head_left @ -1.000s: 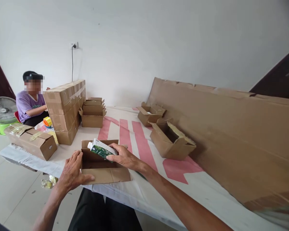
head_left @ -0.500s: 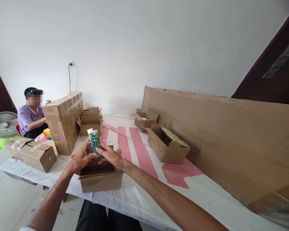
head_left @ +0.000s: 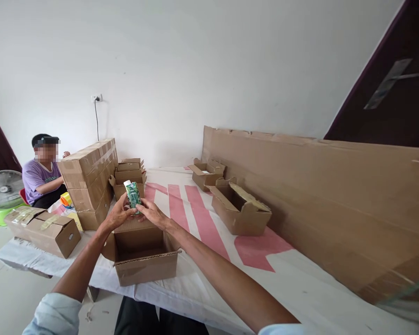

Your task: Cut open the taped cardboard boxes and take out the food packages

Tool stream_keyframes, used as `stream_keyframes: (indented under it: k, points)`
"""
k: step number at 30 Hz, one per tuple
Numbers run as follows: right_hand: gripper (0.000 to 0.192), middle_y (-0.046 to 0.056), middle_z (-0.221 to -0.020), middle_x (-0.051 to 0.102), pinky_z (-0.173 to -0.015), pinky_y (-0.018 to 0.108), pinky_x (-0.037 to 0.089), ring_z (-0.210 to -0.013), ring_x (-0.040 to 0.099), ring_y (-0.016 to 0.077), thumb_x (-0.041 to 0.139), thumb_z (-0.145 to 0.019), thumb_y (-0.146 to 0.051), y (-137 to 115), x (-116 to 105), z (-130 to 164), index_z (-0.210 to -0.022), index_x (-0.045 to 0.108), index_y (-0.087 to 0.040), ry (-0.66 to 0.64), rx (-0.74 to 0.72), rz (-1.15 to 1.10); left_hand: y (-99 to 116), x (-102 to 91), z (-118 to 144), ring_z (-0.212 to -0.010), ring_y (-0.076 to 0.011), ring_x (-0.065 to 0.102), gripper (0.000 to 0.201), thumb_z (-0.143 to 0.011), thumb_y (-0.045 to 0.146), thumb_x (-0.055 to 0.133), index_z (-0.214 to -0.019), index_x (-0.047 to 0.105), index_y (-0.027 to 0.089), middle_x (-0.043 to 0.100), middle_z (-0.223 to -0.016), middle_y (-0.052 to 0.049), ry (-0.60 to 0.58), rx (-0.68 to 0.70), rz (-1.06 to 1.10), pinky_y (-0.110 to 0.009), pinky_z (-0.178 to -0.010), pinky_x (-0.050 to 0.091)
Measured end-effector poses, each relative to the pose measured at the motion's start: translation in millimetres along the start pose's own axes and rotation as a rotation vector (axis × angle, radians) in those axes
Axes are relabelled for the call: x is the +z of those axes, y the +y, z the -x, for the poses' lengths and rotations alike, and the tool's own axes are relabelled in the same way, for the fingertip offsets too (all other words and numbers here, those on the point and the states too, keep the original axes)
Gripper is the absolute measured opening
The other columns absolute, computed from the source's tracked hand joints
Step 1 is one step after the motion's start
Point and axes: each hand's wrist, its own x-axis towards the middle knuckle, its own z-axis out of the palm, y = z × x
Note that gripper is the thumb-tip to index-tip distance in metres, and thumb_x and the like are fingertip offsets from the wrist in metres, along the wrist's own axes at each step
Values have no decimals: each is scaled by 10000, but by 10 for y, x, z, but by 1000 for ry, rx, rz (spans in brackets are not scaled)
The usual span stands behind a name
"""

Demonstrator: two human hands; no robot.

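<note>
Both my hands hold a small green and white carton (head_left: 132, 193) upright above an open cardboard box (head_left: 143, 253). My left hand (head_left: 117, 214) grips its left side and my right hand (head_left: 152, 213) its lower right side. The box stands at the near edge of a table covered with a white and pink sheet (head_left: 202, 218), and its inside looks empty.
Two more open boxes (head_left: 239, 211) (head_left: 206, 173) sit to the right by a long cardboard sheet (head_left: 317, 190). Stacked sealed boxes (head_left: 89, 179), smaller open boxes (head_left: 128, 174) and a taped box (head_left: 43, 230) stand left. A person in purple (head_left: 42, 174) sits beyond, near a fan (head_left: 3, 188).
The carton rose from lying tilted in the box to upright above it. My left hand left the box flap and joined the right on the carton. The view tilted up.
</note>
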Motion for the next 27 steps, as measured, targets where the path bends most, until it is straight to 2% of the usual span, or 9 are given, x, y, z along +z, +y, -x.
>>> stream_keyframes:
  k: [6,13,20,27]
  points:
    - [353,76,-1233,772,-755,328,647,-982,773,235,640,-981,-442,144,9,7,-1268,696,-244,57,57,26,-149,12,-45,-841,-188,681,963,-768,430,911,-1607,471,260,717,-1219,-109,-47,-3,2,-299,-686,610]
    - [408,46,-1197,781,-836,343,632,-1012,729,233,608,-960,-416,316,50,34,-1326,711,-268,108,96,21,-338,5,-2,-871,-185,684,1048,-705,398,947,-1623,456,277,716,-1244,-112,-117,-86,86,-283,-709,596]
    - [427,60,-1235,759,-826,331,628,-1042,710,232,550,-953,-374,342,41,11,-1323,719,-246,108,103,-18,-383,-22,-2,-896,-177,692,1050,-754,302,916,-1665,397,344,681,-1350,-117,-156,-108,116,-317,-785,597]
    - [434,76,-1266,749,-829,353,648,-1006,726,225,544,-966,-375,264,-4,-65,-1347,705,-241,73,59,-51,-307,-109,-108,-883,-175,681,995,-800,302,876,-1672,398,340,673,-1387,-127,-176,-60,60,-301,-748,588]
